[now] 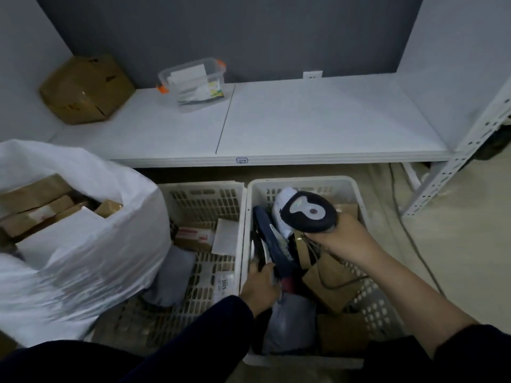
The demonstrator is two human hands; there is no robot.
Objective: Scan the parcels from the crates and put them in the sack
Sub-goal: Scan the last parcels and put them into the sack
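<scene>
Right hand [340,240] grips the scanner [308,212]; left hand [261,284] seemingly pinches a dark parcel [269,244], which, wedged in the crate [304,180], could slip free.

Left hand [260,286] low, fingers [267,268] curled on a dark parcel [279,252] (arm sleeved), right hand [345,239] gripping the scanner [308,212]
</scene>
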